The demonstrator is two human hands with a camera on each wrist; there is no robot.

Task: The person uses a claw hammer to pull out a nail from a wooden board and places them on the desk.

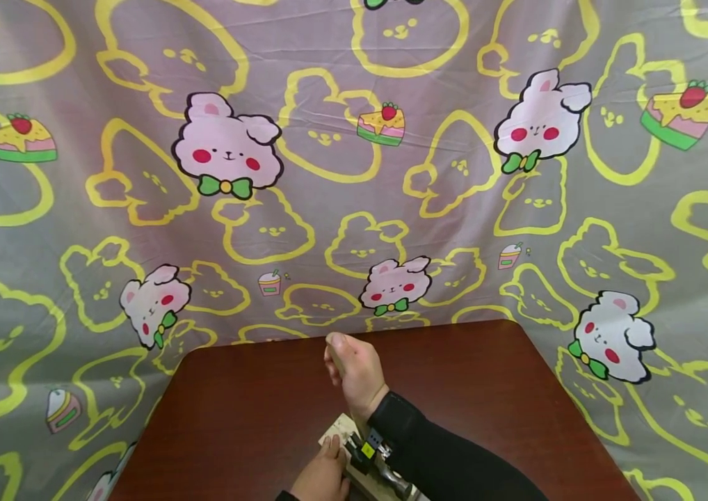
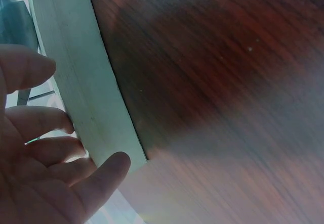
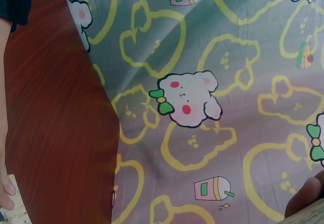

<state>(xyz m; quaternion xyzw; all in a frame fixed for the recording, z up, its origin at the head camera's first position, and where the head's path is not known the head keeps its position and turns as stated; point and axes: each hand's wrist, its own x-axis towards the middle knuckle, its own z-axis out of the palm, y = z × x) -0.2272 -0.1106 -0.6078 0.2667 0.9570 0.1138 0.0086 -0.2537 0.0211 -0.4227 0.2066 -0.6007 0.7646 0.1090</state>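
My left hand (image 1: 323,473) is low in the head view, at a pale wooden board (image 1: 343,423) that slants over the table. The left wrist view shows that hand's thumb (image 2: 114,171) on the end of the board (image 2: 91,82) and its other fingers along the far edge. Above the board is my raised right hand (image 1: 357,369), with a narrow strip of wood (image 1: 363,426) showing under its wrist. In the right wrist view a fingertip (image 3: 304,196) lies against a wooden piece (image 3: 311,215) in the bottom corner; I cannot tell its kind.
A dark reddish-brown table (image 1: 254,403) lies under both hands. Behind it and at its sides hangs a grey-pink cloth (image 1: 329,202) printed with rabbits. A small camera (image 1: 366,449) sits at the right wrist. Beyond the left fingers stands a dark, blurred object (image 2: 17,27).
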